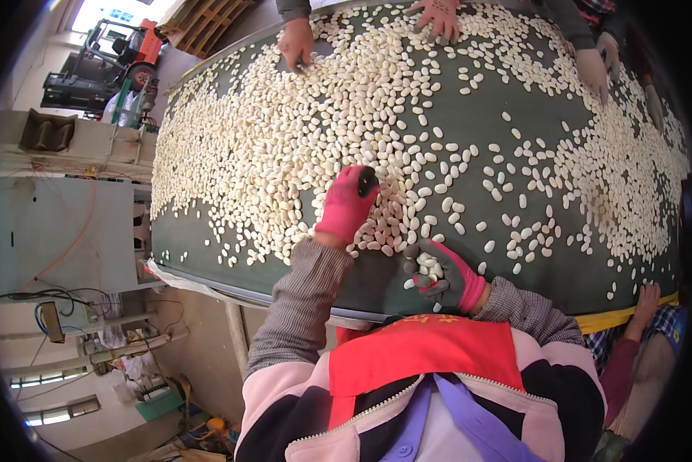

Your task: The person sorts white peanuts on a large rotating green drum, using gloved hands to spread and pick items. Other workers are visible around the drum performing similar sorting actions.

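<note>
A broad layer of white beans covers much of a dark green table surface. My left hand, in a pink glove with a dark fingertip, reaches down into the beans with its fingers bent. The back of the glove hides most of these fingers, so whether a bean is between them cannot be seen. Nearer my body, my right hand is turned palm up in a grey and pink glove. Several white beans lie in its cupped palm, with the fingers curled around them.
Across the table, other people's gloved hands work among the beans. Another person's bare hand rests at the right edge. A forklift and wooden pallets stand beyond the table.
</note>
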`<action>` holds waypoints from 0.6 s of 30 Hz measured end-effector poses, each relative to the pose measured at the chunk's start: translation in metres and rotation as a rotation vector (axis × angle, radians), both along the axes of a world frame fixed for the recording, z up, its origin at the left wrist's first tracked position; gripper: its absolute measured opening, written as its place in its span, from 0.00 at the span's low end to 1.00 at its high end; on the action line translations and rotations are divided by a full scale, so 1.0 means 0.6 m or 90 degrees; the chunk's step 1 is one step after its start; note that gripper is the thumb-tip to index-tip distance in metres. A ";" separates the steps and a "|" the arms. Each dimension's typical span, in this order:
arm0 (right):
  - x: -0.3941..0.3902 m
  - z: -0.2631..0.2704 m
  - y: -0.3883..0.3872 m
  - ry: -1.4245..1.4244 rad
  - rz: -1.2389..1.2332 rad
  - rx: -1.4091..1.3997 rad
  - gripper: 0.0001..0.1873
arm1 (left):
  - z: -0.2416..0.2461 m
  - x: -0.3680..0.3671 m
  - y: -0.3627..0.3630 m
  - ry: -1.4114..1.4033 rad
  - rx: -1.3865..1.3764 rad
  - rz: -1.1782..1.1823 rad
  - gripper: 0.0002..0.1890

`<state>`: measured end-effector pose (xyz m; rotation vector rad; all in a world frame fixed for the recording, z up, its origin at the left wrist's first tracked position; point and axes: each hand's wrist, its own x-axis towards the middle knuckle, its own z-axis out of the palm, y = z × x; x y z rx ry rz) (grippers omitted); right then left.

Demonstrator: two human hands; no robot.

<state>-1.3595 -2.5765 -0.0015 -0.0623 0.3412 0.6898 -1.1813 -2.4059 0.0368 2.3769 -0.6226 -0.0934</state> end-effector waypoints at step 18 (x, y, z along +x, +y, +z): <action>-0.030 0.014 -0.089 0.022 -0.058 0.024 0.17 | -0.045 0.105 0.015 0.145 0.021 0.075 0.15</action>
